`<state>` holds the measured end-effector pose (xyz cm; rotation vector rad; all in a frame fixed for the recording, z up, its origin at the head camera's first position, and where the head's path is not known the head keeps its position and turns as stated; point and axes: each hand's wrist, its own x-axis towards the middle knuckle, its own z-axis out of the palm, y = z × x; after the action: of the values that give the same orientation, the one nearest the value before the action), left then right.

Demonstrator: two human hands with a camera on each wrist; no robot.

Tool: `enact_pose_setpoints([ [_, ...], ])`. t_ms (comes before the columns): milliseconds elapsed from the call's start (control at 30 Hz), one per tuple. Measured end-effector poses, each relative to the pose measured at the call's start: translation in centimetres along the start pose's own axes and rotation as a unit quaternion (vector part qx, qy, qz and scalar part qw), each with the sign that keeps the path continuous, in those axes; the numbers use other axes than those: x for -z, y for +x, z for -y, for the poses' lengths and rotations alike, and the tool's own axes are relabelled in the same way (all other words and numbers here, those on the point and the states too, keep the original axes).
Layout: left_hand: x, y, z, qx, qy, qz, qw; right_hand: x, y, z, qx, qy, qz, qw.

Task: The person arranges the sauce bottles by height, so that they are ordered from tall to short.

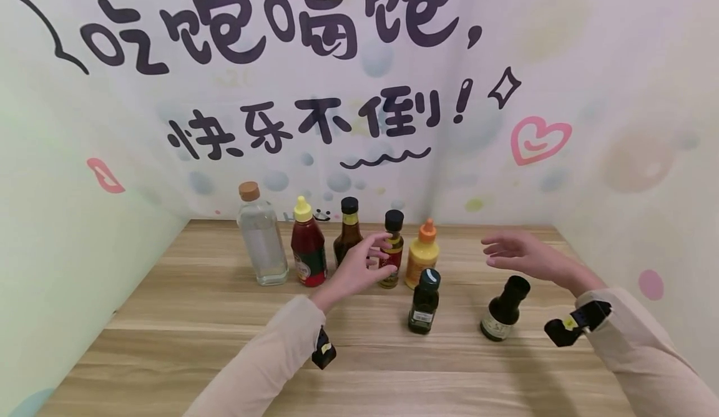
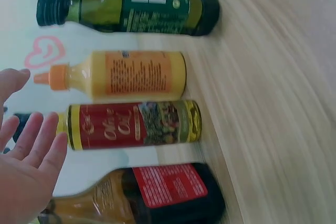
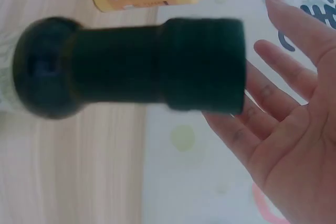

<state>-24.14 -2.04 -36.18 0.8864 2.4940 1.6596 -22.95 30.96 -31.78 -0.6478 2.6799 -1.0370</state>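
Note:
My left hand (image 1: pixel 359 268) reaches over the table with its fingers spread and holds nothing. In the head view it overlaps a small olive oil bottle (image 2: pixel 134 124) with a red label and black cap. Beside that bottle are a yellow squeeze bottle (image 1: pixel 422 256) with an orange nozzle and a brown sauce bottle (image 1: pixel 347 239). A dark green square bottle (image 1: pixel 424 308) stands nearer me. My right hand (image 1: pixel 525 256), empty with fingers extended, hovers behind and above a dark round bottle (image 1: pixel 500 320) with a pale label. That bottle's neck and cap fill the middle of the right wrist view.
At the back left stand a clear bottle (image 1: pixel 263 242) with a brown cap and a dark red sauce bottle (image 1: pixel 308 251) with a yellow nozzle. A wall (image 1: pixel 314 80) with painted writing rises behind the wood-grain table (image 1: pixel 185 342).

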Motion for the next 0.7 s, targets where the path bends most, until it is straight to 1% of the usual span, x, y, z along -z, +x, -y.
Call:
enact_pose_setpoints([
  [100, -0.5, -0.2, -0.5, -0.004, -0.005, 0.021, 0.9998, -0.1, -1.0, -0.4, 0.002, 0.008, -0.005, 1.0],
  [167, -0.9, -0.3, -0.8, -0.002, -0.016, 0.034, 0.9993, -0.3, -1.6, -0.6, 0.006, 0.011, -0.008, 1.0],
  [233, -1.3, -0.3, -0.9, 0.001, -0.028, 0.048, 0.9985, -0.5, -2.1, -0.7, 0.017, 0.017, -0.01, 1.0],
  [400, -2.4, -0.2, -1.2, 0.011, -0.028, 0.078, 0.9965, -1.1, -3.2, -1.1, 0.033, 0.032, -0.01, 0.999],
  [567, -3.4, 0.2, -1.4, 0.022, -0.038, 0.11, 0.993, -1.7, -3.9, -1.8, 0.051, 0.046, -0.013, 0.998],
  [700, -4.2, 0.7, -1.5, 0.034, -0.027, 0.126, 0.9911, -2.1, -4.1, -2.1, 0.065, 0.05, -0.014, 0.997],
])
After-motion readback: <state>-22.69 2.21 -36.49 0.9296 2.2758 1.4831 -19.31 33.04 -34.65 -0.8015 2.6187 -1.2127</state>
